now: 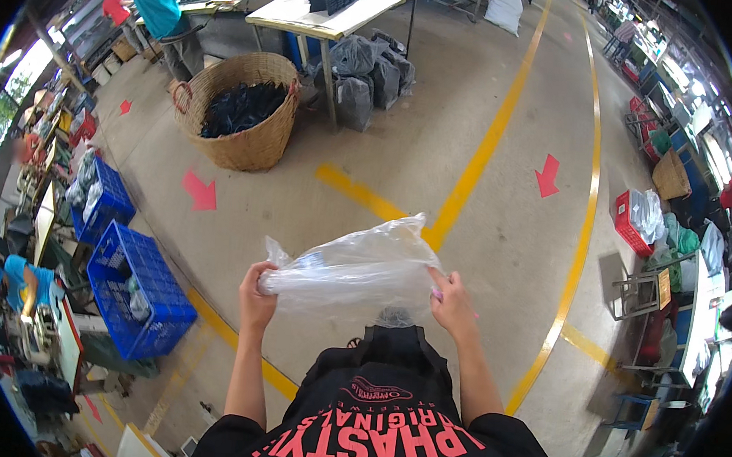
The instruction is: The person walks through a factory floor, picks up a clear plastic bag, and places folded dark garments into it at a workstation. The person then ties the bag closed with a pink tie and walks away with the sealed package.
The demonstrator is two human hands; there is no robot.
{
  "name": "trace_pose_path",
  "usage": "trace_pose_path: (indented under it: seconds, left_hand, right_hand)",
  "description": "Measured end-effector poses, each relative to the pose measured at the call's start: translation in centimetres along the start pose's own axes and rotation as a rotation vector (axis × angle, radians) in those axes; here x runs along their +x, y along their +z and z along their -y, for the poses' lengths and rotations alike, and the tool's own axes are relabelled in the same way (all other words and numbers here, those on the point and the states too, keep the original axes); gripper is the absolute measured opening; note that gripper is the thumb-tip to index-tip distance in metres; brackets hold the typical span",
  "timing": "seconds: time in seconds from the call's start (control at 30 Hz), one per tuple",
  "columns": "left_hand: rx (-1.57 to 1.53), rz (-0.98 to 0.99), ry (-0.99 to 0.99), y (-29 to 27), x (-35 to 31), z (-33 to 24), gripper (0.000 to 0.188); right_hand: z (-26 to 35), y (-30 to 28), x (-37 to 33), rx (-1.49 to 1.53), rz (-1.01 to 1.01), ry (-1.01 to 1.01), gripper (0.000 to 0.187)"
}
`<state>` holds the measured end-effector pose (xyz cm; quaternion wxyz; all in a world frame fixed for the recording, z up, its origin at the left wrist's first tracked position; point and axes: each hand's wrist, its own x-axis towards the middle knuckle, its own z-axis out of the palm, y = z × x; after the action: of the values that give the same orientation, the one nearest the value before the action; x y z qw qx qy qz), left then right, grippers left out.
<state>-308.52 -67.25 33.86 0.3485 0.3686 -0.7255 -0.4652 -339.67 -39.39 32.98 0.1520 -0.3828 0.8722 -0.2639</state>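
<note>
Tearing or slipping could be caused by thin plastic (350, 280) being overstretched or too loosely pinched | L end grasped by L hand (258, 285), R edge appar. pinched by R hand (452, 304), thumb detail unclear | held up over floor (381, 136) | clear, shiny, crinkled; bunched below w/ loose flap above

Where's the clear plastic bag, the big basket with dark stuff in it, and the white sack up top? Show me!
Clear plastic bag (354, 279), head view: middle of its crumpled sheet.
Big basket (254, 148), head view: its woven outer wall.
White sack (504, 9), head view: middle of its side.
</note>
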Motion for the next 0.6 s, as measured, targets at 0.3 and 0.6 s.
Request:
trace_pose_path:
  seconds: [0.3,0.6]
  left_hand:
    - [-0.052,0.167,0.196,7.9,24.1,-0.1,0.042]
    - [0.276,0.082,0.052,8.8,43.5,-0.1,0.046]
  right_hand:
    - [-2.7,-0.3,28.5,-0.140,-0.137,0.078,0.067]
    - [8.1,-4.7,59.7,-0.236,-0.162,-0.200,0.063]
